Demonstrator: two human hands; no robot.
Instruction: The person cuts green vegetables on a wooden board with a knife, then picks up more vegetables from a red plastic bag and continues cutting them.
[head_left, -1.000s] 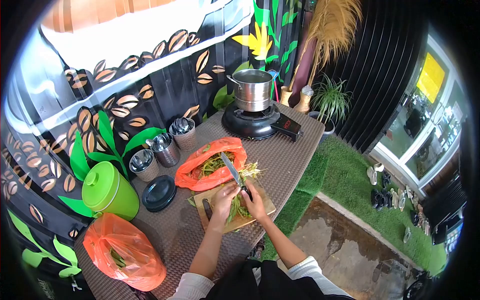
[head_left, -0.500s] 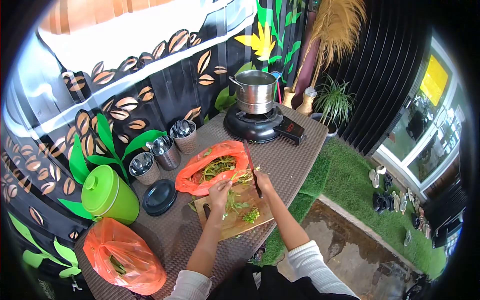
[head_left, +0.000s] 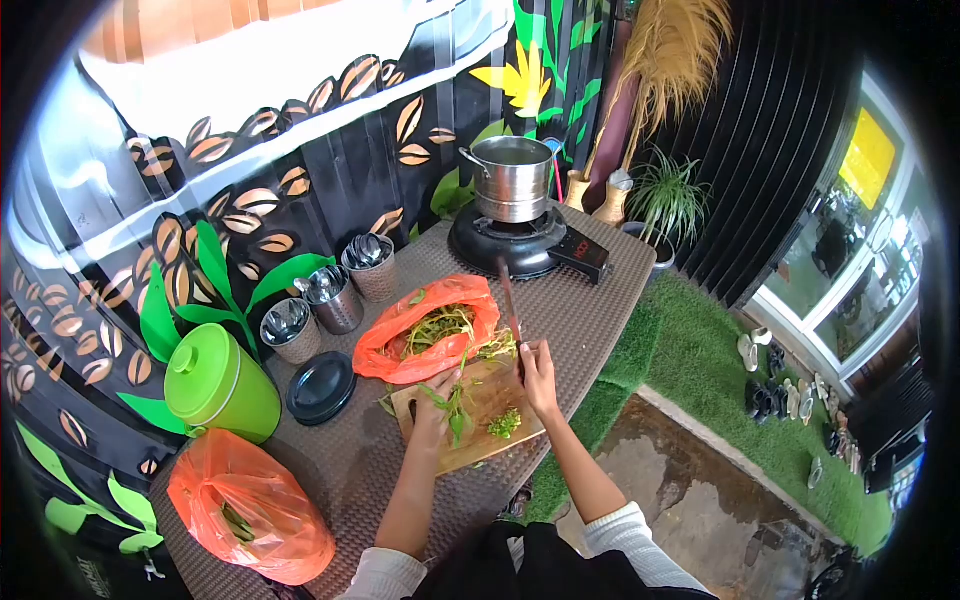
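Note:
My left hand (head_left: 434,404) is closed on a leafy green sprig (head_left: 458,410) over the left part of the wooden cutting board (head_left: 480,458). My right hand (head_left: 537,378) grips the handle of a knife (head_left: 509,298), its blade pointing up and away from me, to the right of the sprig. On the board lies a small pile of chopped greens (head_left: 504,424). Just behind the board, an open orange plastic bag (head_left: 376,350) holds more leafy stems (head_left: 440,328). Some stems (head_left: 497,346) lie beside the bag near the knife.
A metal pot (head_left: 512,182) sits on a black portable stove (head_left: 490,245) at the back. Three cutlery holders (head_left: 338,308) line the wall side. Nearby are black plates (head_left: 320,388), a green lidded container (head_left: 232,390) and a second orange bag (head_left: 255,510).
My left hand has moved slightly down and left, and the sprig shows more fully. My right hand with the knife has shifted a little right, and the blade is turned more upright.

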